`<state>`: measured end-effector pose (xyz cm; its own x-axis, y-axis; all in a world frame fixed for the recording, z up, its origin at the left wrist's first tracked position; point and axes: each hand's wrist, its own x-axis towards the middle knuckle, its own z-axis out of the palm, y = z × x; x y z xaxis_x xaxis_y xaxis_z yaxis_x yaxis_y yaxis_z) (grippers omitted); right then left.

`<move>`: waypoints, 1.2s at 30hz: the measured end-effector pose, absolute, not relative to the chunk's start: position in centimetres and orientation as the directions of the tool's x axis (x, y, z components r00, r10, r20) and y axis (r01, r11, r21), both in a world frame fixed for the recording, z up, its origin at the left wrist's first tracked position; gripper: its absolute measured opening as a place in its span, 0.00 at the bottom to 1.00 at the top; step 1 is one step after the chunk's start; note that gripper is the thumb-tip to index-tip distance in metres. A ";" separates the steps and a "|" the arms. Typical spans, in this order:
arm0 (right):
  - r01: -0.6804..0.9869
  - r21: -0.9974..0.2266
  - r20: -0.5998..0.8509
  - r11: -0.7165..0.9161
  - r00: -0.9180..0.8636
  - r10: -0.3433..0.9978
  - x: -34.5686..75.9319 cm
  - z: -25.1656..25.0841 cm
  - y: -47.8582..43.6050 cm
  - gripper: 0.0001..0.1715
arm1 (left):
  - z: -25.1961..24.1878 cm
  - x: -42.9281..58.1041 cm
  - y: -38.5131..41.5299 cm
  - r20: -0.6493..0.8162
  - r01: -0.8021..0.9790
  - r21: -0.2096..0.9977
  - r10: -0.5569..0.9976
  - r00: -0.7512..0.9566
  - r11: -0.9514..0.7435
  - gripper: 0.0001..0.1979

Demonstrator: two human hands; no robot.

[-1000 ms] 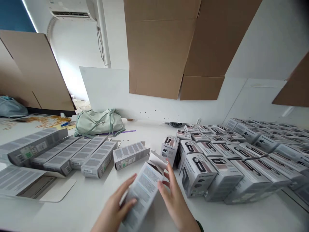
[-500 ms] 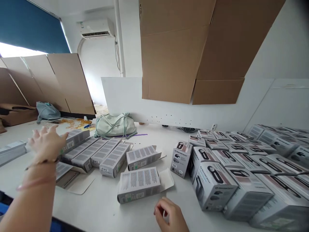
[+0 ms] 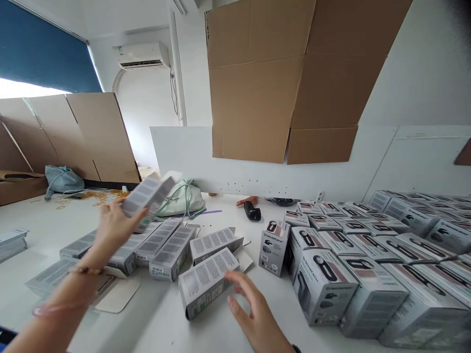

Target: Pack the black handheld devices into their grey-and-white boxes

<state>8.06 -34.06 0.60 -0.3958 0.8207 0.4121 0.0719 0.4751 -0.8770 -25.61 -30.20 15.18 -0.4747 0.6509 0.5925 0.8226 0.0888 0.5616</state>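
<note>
My left hand [image 3: 112,226] is raised above the white table [image 3: 158,318] and grips a long grey carton [image 3: 147,196], tilted in the air. My right hand [image 3: 252,306] hovers with fingers apart just right of another grey carton [image 3: 208,280] that lies on the table with an end flap open. A row of several similar grey cartons [image 3: 162,245] lies side by side behind it. One small box [image 3: 271,247] stands upright beside them.
Several stacked product boxes [image 3: 368,274] fill the right side. A pale green bag [image 3: 182,198], a black device [image 3: 252,212] and another person's fingers [image 3: 247,200] sit at the back. Flat cartons [image 3: 13,240] lie far left. Cardboard sheets [image 3: 272,78] lean against the wall.
My left hand reached left to the row and has lifted one grey carton. My right hand let go of the near carton, curled, and has opened beside it. A black device appeared at the back.
</note>
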 end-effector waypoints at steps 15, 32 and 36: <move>0.131 -0.681 0.681 0.721 -0.248 0.689 13.5 3.4 -33.2 0.37 | 3.0 -3.9 -35.1 0.660 0.387 0.698 0.751 -0.021 -0.603 0.30; 0.021 -0.592 0.793 0.806 -0.162 0.587 14.7 0.6 -35.5 0.26 | 1.5 -4.2 -36.1 0.646 0.197 0.693 0.719 0.255 -0.693 0.29; -0.169 -0.654 0.751 0.737 -0.035 0.659 14.8 0.0 -35.5 0.40 | -0.1 -4.2 -35.8 0.664 0.210 0.622 0.651 0.368 -0.754 0.32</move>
<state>14.82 -35.46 0.03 -0.0345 0.6592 0.7512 -0.1691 0.7370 -0.6544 -4.25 -35.77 -0.12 0.3680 0.6507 0.6642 0.2103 -0.7541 0.6222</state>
